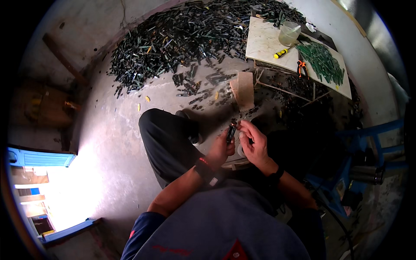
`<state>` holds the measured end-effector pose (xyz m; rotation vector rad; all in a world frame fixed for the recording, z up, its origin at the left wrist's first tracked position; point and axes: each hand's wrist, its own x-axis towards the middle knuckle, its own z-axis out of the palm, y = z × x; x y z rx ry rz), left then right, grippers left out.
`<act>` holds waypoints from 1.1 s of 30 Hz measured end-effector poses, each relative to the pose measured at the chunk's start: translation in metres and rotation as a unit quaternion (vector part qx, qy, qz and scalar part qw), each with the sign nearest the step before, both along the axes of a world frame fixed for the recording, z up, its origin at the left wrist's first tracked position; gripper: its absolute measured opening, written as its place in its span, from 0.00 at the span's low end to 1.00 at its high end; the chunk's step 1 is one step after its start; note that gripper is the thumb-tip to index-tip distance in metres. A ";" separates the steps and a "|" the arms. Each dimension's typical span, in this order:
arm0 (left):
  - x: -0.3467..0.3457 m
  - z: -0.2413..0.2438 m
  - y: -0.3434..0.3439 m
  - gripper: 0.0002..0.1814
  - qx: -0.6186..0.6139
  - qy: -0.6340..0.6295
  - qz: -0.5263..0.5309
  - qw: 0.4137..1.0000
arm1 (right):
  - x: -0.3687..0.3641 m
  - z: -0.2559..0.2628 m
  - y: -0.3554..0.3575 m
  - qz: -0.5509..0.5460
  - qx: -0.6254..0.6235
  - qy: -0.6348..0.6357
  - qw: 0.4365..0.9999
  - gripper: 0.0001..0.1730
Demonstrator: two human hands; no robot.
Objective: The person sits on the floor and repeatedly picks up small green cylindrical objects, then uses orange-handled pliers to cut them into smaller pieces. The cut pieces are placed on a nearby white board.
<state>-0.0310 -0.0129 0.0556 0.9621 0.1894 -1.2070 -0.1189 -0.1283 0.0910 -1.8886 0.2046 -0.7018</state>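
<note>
My left hand [221, 149] grips a narrow dark part [231, 132], held upright over my lap. A small reddish, copper-coloured piece [234, 123] shows at its upper end. Close to that end are the bent fingertips of my right hand [255, 143]; the thumb is apart from the index finger. Whether the fingertips pinch something thin there is too small to tell. Beneath my hands, a pale round object [240, 151] is partly hidden.
A large heap of dark strips [182, 42] covers the floor ahead. On the low table [265, 35] at right are a plastic tub [288, 35], a yellow-black screwdriver [280, 53], orange-handled pliers [302, 69] and green strips [321, 61]. Brown boards [245, 91] lie before me. A blue chair [373, 135] stands right.
</note>
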 end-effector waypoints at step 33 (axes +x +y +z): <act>-0.012 -0.013 -0.003 0.33 0.034 0.123 -0.111 0.986 | -0.005 -0.029 -0.015 0.053 0.271 0.191 0.942 0.18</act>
